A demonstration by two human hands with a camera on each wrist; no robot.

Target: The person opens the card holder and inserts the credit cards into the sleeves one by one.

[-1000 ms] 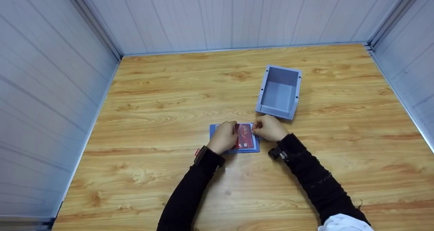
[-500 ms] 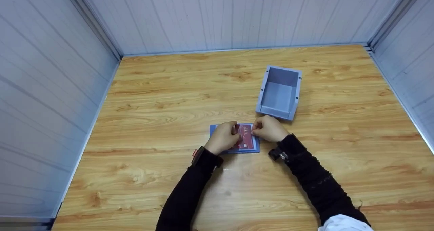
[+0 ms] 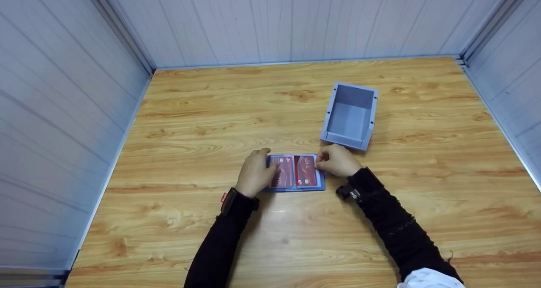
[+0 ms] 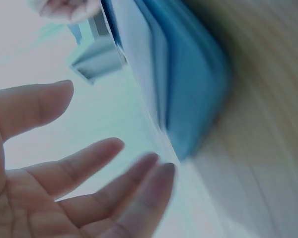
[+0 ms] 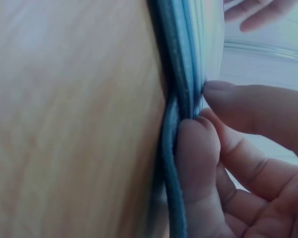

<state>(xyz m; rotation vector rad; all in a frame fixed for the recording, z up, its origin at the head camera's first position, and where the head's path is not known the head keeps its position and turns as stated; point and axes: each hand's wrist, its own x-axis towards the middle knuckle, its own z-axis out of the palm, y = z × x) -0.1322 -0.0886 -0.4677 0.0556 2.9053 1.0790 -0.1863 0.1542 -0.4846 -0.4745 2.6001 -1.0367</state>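
Observation:
A blue card holder point(image 3: 322, 183) lies spread on the wood-look table, with a red card showing in a clear sleeve on each side: a left card point(image 3: 284, 177) and a right card point(image 3: 306, 169). At its left edge my left hand point(image 3: 253, 174) has its fingers spread; in the left wrist view the fingers point(image 4: 92, 158) hold nothing, and the holder's blue cover stands just beyond them. My right hand point(image 3: 338, 159) pinches the edge of the sleeves on the right side, between thumb point(image 5: 238, 96) and fingertips, as the right wrist view shows. Part of the holder's left side is hidden behind my left hand.
A grey plastic bin point(image 3: 343, 142) stands just behind my right hand, its inside visible and bare. Pale panel walls point(image 3: 270, 26) enclose the table at the back and both sides. Wood tabletop point(image 3: 203, 131) extends around the holder.
My left hand has moved left off the middle of the card holder and its fingers have spread, uncovering the left red card. My right hand keeps its pinch at the right edge.

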